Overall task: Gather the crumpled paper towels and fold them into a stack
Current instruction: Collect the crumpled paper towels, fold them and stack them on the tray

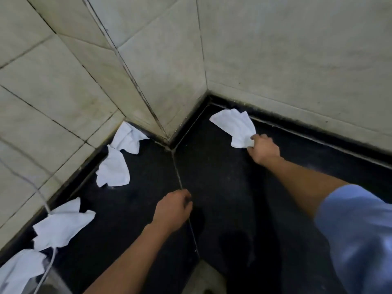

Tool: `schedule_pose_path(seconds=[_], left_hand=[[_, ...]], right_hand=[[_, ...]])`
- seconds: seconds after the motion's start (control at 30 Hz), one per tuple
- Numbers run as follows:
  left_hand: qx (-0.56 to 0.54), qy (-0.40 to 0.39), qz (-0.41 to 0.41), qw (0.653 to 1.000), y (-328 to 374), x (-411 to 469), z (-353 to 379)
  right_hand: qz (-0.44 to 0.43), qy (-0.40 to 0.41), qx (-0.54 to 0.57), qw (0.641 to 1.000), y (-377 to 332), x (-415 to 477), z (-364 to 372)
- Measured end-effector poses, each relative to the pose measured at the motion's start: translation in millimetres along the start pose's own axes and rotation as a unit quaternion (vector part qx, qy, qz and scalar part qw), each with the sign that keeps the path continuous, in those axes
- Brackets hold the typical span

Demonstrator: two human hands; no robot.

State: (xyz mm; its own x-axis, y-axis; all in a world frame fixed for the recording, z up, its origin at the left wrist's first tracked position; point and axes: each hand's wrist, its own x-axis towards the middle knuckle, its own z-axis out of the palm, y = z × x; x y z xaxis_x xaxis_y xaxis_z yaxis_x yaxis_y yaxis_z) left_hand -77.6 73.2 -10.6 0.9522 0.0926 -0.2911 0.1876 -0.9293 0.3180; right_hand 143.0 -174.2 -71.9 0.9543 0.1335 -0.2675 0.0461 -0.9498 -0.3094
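Nearest me, at the lower left edge, the first towel (19,270) lies crumpled on the dark worktop (222,187), with a white cable (48,267) running along its right side; just beyond it the second towel (61,225) lies at the foot of the tiled wall (297,60); my blue sleeve (360,240) fills the lower right. Mid-field: my left hand (172,209) hangs knuckles-up over the seam (180,179) in the worktop, its fingers loosely curled with nothing seen in them, apart from every towel. Further along the left wall, the third towel (113,170) and the fourth towel (128,137) touch at one corner; the fourth sits in the angle beside the jutting pier (161,85). Farthest, in the right-hand recess, the fifth towel (233,126) lies spread near the wall's foot; my right hand (264,148) reaches it, fingers (262,137) pinching its near corner; the rest of the sheet lies on the worktop.
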Motion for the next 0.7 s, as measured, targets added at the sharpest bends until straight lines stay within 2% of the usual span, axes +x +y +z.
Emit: schedule_pose_path(seconds=[0.07, 0.17, 0.3, 0.5, 0.7], left_hand=[[-0.004, -0.013, -0.008, 1.000, -8.0, 7.9, 7.8], [0.002, -0.036, -0.002, 0.999, -20.7, 13.5, 20.0], [0.005, -0.060, 0.009, 0.998, -28.5, 28.7, 25.5], [-0.026, -0.074, 0.037, 0.996, -14.7, 51.2, 27.9], [-0.034, -0.077, 0.101, 0.991, 4.0, 56.7, 57.0]], right_hand=[[0.033, 0.009, 0.046, 0.998, -4.4, 20.4, 13.0], [0.069, -0.008, 0.047, 0.996, -2.3, 36.1, 33.2], [0.052, 0.017, 0.100, 0.993, 3.7, 25.8, 35.0], [-0.041, 0.048, 0.105, 0.992, 11.6, -80.8, 23.2], [-0.099, 0.035, 0.050, 0.993, 44.7, -200.2, 78.3]])
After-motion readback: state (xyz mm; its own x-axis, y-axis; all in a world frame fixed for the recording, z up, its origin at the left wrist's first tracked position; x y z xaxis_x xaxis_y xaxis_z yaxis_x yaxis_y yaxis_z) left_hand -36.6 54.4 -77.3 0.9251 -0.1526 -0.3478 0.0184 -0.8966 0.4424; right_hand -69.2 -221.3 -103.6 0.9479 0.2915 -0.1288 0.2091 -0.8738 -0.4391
